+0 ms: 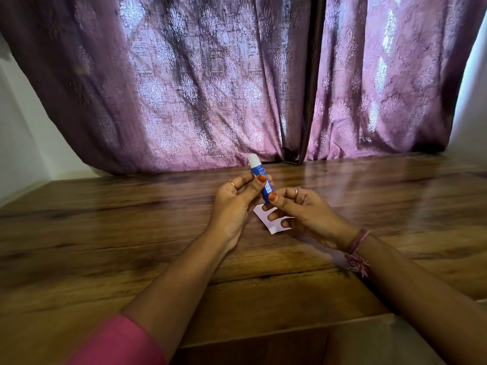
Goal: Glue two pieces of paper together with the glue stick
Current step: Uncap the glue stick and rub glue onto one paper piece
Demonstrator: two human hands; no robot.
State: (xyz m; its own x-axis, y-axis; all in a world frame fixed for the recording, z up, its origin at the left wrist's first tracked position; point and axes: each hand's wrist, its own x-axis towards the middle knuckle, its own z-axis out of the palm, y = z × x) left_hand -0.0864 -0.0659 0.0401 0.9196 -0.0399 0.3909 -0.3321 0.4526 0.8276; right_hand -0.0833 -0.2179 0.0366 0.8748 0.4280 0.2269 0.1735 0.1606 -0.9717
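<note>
A blue glue stick (259,177) with a white top is held upright, tilted slightly left, above the wooden table (131,233). My left hand (234,204) grips its middle between thumb and fingers. My right hand (303,212) pinches the stick's lower end with thumb and forefinger. A small piece of pale pink paper (274,225) lies on the table under my right hand, partly hidden by its fingers. I cannot tell whether it is one sheet or two.
A purple patterned curtain (210,88) hangs along the table's far edge. White walls show at both sides. A grey surface (382,341) sits at the table's near right edge.
</note>
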